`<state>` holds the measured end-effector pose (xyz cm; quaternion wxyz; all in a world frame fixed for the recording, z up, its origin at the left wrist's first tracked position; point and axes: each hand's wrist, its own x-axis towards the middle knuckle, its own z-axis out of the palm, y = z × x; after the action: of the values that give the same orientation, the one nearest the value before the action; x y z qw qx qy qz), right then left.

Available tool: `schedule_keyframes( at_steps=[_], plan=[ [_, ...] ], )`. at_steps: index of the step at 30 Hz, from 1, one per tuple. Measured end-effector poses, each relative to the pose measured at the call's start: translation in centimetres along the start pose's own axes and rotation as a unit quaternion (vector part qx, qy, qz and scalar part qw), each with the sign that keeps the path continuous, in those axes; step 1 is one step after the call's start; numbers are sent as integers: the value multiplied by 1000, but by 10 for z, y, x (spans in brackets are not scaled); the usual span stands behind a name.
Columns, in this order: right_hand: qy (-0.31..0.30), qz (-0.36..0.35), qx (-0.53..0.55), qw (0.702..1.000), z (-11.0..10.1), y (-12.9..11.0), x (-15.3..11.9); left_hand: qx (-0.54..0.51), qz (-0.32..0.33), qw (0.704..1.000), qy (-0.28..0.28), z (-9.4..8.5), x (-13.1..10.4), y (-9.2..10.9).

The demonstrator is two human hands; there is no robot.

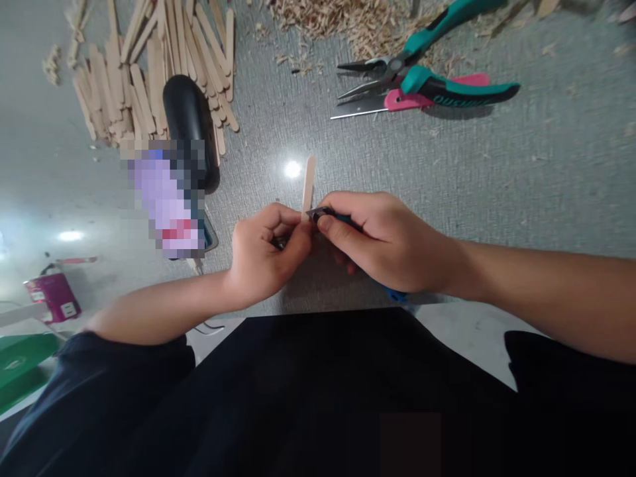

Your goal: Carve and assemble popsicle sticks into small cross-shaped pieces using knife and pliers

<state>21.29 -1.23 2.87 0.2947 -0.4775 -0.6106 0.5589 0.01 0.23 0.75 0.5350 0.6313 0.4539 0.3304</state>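
Observation:
My left hand (265, 255) pinches the lower end of a flat wooden craft stick (309, 182), which points away from me over the grey mat (447, 179). My right hand (382, 242) grips a dark tool with a blue handle (397, 295); its metal tip (318, 213) touches the stick's lower end, right beside my left thumb. Both hands meet near the mat's front edge, above my dark lap.
A pile of craft sticks (149, 66) lies at the back left beside a black device (191, 126). Teal-handled pliers (422, 59) and a pink-handled knife (397, 103) rest at the back right, near wood shavings (348, 23). A small magenta container (52, 295) stands at the left.

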Motion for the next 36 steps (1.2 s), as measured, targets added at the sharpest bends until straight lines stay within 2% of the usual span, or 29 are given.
schedule_keyframes(
  at_steps=[13,27,36],
  plan=[
    [11,10,-38,999,2,1,3,-29,51,998,6,1,5,-4],
    [9,37,-37,999,1,-2,3,-50,43,998,4,3,4,-8],
    [12,112,-65,992,3,-15,3,11,86,996,4,1,4,-6]
  ],
)
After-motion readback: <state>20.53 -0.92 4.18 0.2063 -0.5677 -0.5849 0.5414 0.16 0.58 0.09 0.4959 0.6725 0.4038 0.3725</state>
